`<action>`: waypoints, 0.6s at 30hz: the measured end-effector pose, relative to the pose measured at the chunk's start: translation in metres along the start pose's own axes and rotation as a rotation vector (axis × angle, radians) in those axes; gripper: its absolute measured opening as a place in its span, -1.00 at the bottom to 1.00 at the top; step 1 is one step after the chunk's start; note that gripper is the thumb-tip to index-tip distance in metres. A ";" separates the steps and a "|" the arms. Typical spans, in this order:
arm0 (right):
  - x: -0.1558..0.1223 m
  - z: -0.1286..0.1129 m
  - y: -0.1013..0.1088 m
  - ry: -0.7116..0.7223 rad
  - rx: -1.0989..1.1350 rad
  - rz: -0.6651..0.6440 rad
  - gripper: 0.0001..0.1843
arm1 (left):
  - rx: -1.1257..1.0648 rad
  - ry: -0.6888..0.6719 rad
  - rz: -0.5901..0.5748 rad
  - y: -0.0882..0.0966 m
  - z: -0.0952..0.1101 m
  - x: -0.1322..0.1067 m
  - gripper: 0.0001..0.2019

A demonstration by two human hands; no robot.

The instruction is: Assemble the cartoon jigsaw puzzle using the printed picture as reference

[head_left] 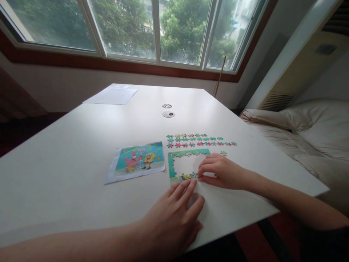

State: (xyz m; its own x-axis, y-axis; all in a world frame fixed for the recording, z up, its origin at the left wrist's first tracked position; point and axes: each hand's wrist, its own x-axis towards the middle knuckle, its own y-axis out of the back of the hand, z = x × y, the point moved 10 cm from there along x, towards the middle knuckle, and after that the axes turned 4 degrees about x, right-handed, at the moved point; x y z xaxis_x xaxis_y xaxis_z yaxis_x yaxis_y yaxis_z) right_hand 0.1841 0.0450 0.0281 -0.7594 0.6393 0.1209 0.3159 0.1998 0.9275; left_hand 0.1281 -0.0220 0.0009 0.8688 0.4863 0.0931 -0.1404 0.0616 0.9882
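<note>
A partly built jigsaw puzzle (171, 163) lies on the white table, its teal and green border framing a bare middle. At its lower right corner, the fingertips of my right hand (222, 171) are pinched together on a puzzle piece, mostly hidden by the fingers. My left hand (177, 209) rests with its fingers apart, the fingertips touching the puzzle's lower edge. Loose puzzle pieces (192, 139) lie in three rows just beyond the frame. One separate puzzle piece (223, 153) sits beyond my right hand. Left of the puzzle is a printed cartoon picture (140, 160) on paper.
White paper (111, 96) lies at the table's far left corner. Two round metallic discs (168, 114) are set at the far middle of the white table (68, 163). A beige leather sofa (313, 134) stands to the right, and windows (182, 32) are behind.
</note>
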 end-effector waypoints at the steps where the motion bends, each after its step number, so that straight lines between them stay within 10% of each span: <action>1: 0.000 -0.003 0.000 0.015 -0.029 -0.005 -0.85 | 0.001 0.003 0.000 0.000 0.000 0.000 -0.65; 7: -0.002 0.003 0.013 0.043 0.028 -0.065 -0.80 | 0.011 -0.003 -0.006 0.000 0.001 0.000 -0.64; 13: -0.035 0.095 0.055 -0.341 0.048 -0.043 -0.75 | 0.031 -0.014 -0.018 0.000 0.001 -0.001 -0.64; 18: -0.055 0.137 0.050 -0.493 0.077 -0.151 -0.67 | 0.035 -0.023 -0.015 0.000 0.002 -0.001 -0.64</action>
State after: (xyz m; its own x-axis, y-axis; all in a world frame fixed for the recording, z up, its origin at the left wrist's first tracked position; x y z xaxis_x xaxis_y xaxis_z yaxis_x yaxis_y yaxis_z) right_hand 0.3192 0.1214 0.0195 -0.4470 0.8695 -0.2101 0.2785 0.3585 0.8910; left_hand 0.1279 -0.0239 0.0006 0.8814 0.4654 0.0807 -0.1109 0.0379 0.9931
